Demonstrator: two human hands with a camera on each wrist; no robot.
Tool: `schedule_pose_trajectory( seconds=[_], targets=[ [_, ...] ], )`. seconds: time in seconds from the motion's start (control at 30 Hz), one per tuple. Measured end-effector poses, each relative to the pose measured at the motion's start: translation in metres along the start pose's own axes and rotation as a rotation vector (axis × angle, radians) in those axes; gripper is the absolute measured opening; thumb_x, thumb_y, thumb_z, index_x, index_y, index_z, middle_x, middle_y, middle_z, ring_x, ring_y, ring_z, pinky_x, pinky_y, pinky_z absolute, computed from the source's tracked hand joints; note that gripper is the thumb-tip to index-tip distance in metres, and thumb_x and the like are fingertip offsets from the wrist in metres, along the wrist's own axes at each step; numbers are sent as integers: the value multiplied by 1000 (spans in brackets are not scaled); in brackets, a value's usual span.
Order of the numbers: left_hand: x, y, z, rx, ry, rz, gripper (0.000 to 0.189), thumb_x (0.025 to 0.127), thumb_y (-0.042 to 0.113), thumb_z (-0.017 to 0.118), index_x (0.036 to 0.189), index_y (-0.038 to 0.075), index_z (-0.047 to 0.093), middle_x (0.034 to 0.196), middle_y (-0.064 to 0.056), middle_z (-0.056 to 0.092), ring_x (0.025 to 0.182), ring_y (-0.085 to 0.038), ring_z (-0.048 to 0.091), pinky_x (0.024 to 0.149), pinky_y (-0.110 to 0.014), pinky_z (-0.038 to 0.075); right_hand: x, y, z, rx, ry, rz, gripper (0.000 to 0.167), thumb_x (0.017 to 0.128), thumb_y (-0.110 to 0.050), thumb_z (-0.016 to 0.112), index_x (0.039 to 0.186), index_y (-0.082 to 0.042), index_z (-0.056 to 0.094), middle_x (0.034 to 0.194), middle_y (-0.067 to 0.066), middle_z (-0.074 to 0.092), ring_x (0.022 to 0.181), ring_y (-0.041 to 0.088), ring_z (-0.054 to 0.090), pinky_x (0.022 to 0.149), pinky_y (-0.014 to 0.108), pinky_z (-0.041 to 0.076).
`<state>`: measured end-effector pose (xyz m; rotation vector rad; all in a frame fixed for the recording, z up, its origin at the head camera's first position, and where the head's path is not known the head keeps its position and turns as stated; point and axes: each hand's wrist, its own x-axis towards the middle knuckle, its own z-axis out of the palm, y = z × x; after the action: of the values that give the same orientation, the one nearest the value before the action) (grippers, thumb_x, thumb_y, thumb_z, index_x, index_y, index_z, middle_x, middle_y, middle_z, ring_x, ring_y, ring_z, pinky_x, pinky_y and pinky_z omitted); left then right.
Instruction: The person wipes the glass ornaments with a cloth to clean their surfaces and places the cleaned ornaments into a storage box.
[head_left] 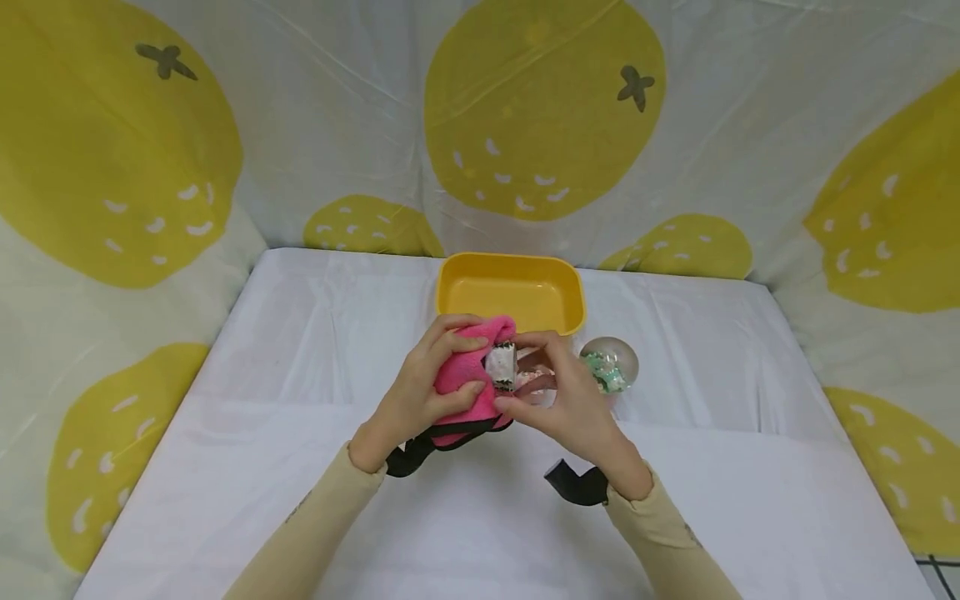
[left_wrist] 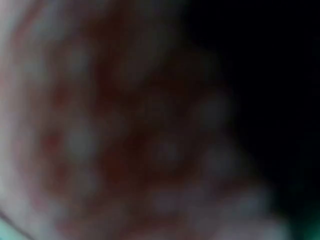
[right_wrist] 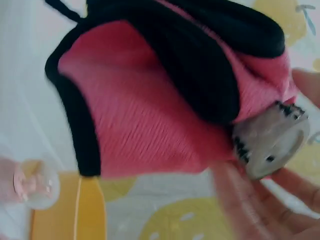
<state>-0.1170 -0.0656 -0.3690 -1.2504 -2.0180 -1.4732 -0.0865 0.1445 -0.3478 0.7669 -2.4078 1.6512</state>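
My left hand grips a pink cloth with black edging, wrapped round what looks like a snow globe. Only its whitish base with dark trim sticks out of the cloth; the rest is hidden. My right hand holds the base from the right, thumb below and fingers above it. In the right wrist view the base turns its round underside outward, with right-hand fingers beside it. The left wrist view is dark and blurred.
A yellow tray stands at the table's back, behind my hands. To its right sits a clear globe with green contents. A globe with pink contents shows partly behind my right fingers. A lemon-print curtain encloses the white table.
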Motion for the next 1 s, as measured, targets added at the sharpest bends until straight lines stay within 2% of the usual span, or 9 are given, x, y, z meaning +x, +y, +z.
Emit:
schedule_pose_trajectory(
  seconds=[0.1,0.17,0.4,0.47,0.63,0.77,0.83,0.93,1.0],
  targets=[
    [1,0,0,-10,-13,-1,34,85,10,66,116,6,53,128,-18,46,118,-31,48,89,-34,51,2,4,-3,-51,18,-145,56,69,-1,84,115,0,53,103,8,62,83,17,61,70,25,55],
    [1,2,0,-11,-39,18,31,90,16,64,117,6,53,129,-17,45,118,-31,47,90,-35,51,3,7,-3,-31,51,-164,50,67,0,85,109,2,56,95,8,63,76,17,61,66,24,55],
    [1,7,3,58,-84,75,30,93,25,59,115,5,55,131,-16,43,118,-30,47,91,-31,49,-1,6,3,327,51,246,19,88,-10,63,93,3,50,72,11,58,49,24,58,47,34,54],
    [1,7,4,60,-72,71,28,91,20,61,114,5,56,130,-16,44,117,-30,48,90,-32,50,-1,5,4,320,35,262,21,90,-11,62,98,2,49,72,13,57,49,25,58,48,35,54],
    [1,5,1,0,-12,16,33,84,8,67,114,6,55,128,-16,47,117,-31,49,89,-34,51,0,4,1,121,5,27,47,80,-1,75,117,1,47,97,11,59,80,20,61,68,29,56],
    [2,5,-1,-25,-19,24,29,90,17,63,115,6,54,129,-17,46,117,-32,49,88,-34,51,1,6,2,30,52,-89,49,71,7,79,112,3,53,96,9,62,79,18,59,68,24,55],
    [2,6,0,-12,-38,47,29,94,24,59,115,6,54,129,-17,46,117,-32,48,89,-34,51,0,7,3,93,61,-35,40,74,6,76,107,4,54,87,9,62,68,18,60,60,26,55],
    [2,7,0,32,-71,91,33,96,32,55,116,6,55,131,-16,45,117,-31,49,91,-33,50,-1,7,6,298,33,179,21,86,-7,65,101,3,53,77,8,62,54,17,57,50,27,53],
    [2,8,1,60,-85,115,34,95,32,56,116,6,57,132,-16,45,117,-29,51,91,-32,49,-1,8,7,422,2,320,22,91,-15,56,101,4,52,73,8,62,49,17,55,45,27,51]
  ],
)
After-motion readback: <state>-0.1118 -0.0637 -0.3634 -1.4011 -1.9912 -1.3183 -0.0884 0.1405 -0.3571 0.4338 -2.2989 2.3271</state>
